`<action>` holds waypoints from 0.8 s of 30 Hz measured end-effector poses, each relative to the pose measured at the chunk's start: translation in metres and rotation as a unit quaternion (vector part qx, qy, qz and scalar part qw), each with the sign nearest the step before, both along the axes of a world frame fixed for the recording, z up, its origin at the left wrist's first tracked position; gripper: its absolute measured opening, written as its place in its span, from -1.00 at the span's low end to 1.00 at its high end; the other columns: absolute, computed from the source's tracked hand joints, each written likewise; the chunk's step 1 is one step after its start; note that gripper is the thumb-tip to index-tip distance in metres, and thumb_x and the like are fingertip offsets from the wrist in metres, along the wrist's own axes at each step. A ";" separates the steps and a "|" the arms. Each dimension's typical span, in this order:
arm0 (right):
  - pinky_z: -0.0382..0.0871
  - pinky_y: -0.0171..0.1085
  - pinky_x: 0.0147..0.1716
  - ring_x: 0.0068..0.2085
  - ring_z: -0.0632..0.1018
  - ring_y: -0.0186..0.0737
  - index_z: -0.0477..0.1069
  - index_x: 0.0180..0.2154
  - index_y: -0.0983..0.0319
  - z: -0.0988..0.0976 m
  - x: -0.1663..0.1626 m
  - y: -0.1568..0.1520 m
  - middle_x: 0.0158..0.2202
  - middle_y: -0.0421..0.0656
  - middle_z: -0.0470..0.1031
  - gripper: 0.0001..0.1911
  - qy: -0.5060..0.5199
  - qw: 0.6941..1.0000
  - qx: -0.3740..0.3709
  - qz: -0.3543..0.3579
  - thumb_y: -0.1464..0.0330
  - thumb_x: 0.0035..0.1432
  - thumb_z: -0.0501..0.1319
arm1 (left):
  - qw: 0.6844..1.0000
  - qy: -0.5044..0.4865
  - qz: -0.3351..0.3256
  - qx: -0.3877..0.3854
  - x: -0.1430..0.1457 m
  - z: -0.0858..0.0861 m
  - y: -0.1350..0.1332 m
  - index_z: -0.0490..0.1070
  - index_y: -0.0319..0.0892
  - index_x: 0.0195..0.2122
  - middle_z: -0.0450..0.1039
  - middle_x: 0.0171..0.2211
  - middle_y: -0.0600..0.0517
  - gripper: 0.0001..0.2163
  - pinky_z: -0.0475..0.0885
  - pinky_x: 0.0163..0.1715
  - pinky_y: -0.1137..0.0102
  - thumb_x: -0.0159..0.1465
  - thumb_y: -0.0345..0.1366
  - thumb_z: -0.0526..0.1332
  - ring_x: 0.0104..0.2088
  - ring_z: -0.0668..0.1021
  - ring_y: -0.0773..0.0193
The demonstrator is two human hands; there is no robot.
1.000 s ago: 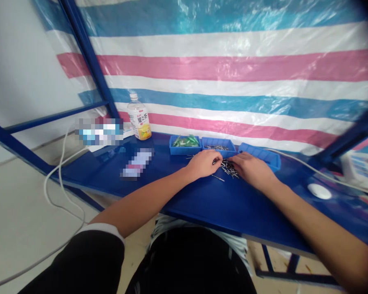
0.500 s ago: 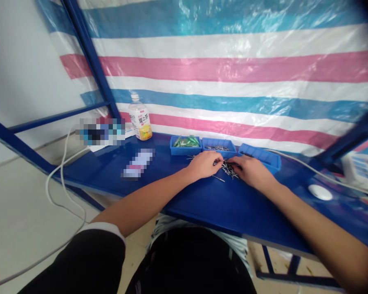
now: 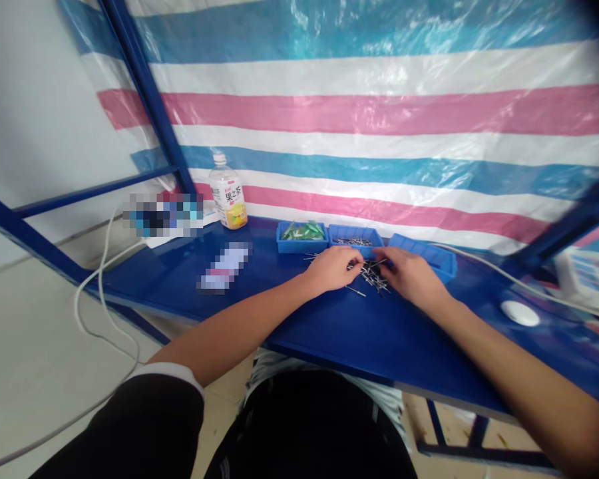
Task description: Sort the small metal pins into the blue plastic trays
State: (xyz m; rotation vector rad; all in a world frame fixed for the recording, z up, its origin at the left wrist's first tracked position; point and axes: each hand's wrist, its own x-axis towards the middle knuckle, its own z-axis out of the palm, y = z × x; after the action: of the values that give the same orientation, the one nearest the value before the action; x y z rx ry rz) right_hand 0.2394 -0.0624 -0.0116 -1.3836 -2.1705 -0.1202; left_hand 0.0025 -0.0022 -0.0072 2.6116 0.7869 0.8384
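Note:
Both my hands rest on the blue table [image 3: 359, 332] over a small heap of thin metal pins [image 3: 370, 276]. My left hand [image 3: 333, 267] is curled, its fingertips pinched at the heap's left edge. Across the heap, my right hand [image 3: 412, 275] has its fingertips pinched on a pin. Behind the hands stand three blue trays: one with green parts [image 3: 301, 236], one with metal pins [image 3: 355, 237], and one to the right [image 3: 429, 253] whose contents I cannot make out.
A drink bottle with a yellow label [image 3: 228, 193] stands at the back left. A white cable [image 3: 100, 293] hangs off the table's left side. A small white round object [image 3: 519, 312] lies at the right. A striped plastic sheet [image 3: 379, 113] hangs behind.
My right hand has shifted slightly left and back toward the trays, its fingertips closing on a pin. My left hand has barely moved.

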 end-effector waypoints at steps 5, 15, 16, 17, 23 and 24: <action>0.62 -0.06 -0.16 -0.16 0.69 0.02 0.46 0.20 0.18 0.005 -0.003 -0.004 -0.02 0.02 0.61 -0.59 0.023 1.000 0.020 -0.006 0.41 0.35 0.16 | 1.000 -0.006 -0.005 0.010 0.000 -0.002 0.001 0.62 -0.14 -0.14 0.66 -0.17 -0.03 -0.84 0.53 -0.05 0.26 0.40 -0.32 0.22 -0.13 0.65 0.14; 0.65 0.00 -0.19 -0.15 0.69 0.05 0.38 0.32 0.12 0.008 -0.006 -0.005 0.04 0.04 0.60 -0.50 0.068 0.996 0.057 0.006 0.33 0.39 0.21 | 0.998 -0.045 -0.006 -0.034 0.001 -0.003 0.000 0.55 -0.15 0.13 0.69 -0.04 -0.08 -0.72 0.56 -0.05 0.27 0.43 -0.30 0.23 -0.09 0.69 0.14; 0.66 0.00 -0.19 -0.15 0.70 0.05 0.37 0.33 0.11 0.008 -0.007 -0.006 0.06 0.04 0.60 -0.49 0.072 0.996 0.060 0.004 0.32 0.39 0.22 | 0.998 -0.047 -0.004 -0.043 0.002 -0.003 -0.001 0.53 -0.15 0.17 0.69 -0.02 -0.09 -0.69 0.57 -0.06 0.27 0.44 -0.29 0.23 -0.09 0.69 0.13; 0.66 0.00 -0.19 -0.15 0.71 0.05 0.37 0.33 0.10 0.009 -0.008 -0.007 0.07 0.04 0.60 -0.50 0.075 0.995 0.064 0.001 0.31 0.40 0.22 | 0.997 -0.049 -0.004 -0.051 0.002 -0.003 -0.001 0.52 -0.15 0.20 0.69 -0.02 -0.09 -0.67 0.58 -0.06 0.26 0.44 -0.28 0.23 -0.09 0.70 0.12; 0.67 -0.01 -0.15 -0.16 0.73 0.03 0.48 0.21 0.13 0.012 -0.017 -0.012 -0.07 -0.04 0.69 -0.62 0.106 0.991 0.079 0.001 0.28 0.41 0.25 | 0.996 -0.058 -0.030 -0.068 0.003 0.000 -0.001 0.56 -0.16 0.19 0.70 0.00 -0.10 -0.68 0.59 0.03 0.24 0.46 -0.26 0.24 -0.02 0.72 0.10; 0.67 -0.02 -0.14 -0.17 0.74 0.02 0.50 0.18 0.13 0.012 -0.018 -0.013 -0.09 -0.05 0.70 -0.64 0.116 0.990 0.079 0.002 0.27 0.40 0.26 | 0.995 -0.057 -0.032 -0.070 0.003 0.000 -0.001 0.56 -0.16 0.19 0.70 0.01 -0.10 -0.68 0.59 0.04 0.23 0.46 -0.26 0.24 -0.01 0.72 0.09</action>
State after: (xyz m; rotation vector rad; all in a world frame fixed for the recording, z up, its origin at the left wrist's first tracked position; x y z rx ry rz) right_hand 0.2211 -0.0750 0.0002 -1.2394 -1.9294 -0.1204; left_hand 0.0050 -0.0030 -0.0074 2.4302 0.7009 0.8737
